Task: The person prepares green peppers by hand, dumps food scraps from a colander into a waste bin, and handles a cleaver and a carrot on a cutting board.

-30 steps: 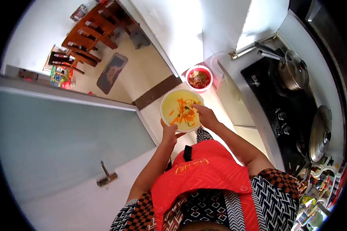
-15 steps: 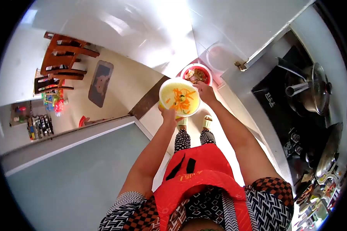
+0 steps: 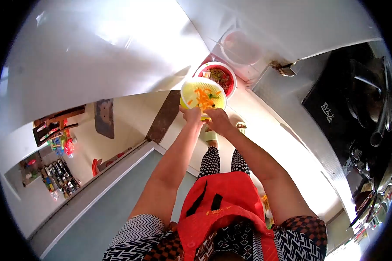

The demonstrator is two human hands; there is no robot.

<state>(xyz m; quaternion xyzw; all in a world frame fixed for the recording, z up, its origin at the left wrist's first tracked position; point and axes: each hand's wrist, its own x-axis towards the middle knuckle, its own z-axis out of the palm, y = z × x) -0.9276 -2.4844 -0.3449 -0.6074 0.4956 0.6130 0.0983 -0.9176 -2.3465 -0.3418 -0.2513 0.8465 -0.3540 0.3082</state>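
Note:
My left hand (image 3: pixel 191 114) is closed on the near left rim of a yellow plastic basket (image 3: pixel 187 93) with ribbed sides. On its near right rim, my right hand (image 3: pixel 218 121) is also closed, close beside the left. Orange shreds that look like carrot peelings (image 3: pixel 203 96), with a few green bits, lie inside the basket, which tilts away from me. Just beyond it, partly covered by its far edge, stands a round trash bin (image 3: pixel 233 89) with a white rim and a red lining. Food scraps (image 3: pixel 219 77) fill the bin.
A black gas stove (image 3: pixel 324 106) with pans is on the right. A sliding door frame (image 3: pixel 96 191) crosses the lower left. Beyond it are a wooden chair (image 3: pixel 59 122), a mat (image 3: pixel 104 119) and a shoe rack (image 3: pixel 60 176). My slippered feet (image 3: pixel 211 135) are below the basket.
My right hand has moved from the basket's far right side to its near rim, beside my left. The basket now sits nearer the bin and overlaps it. My view has turned.

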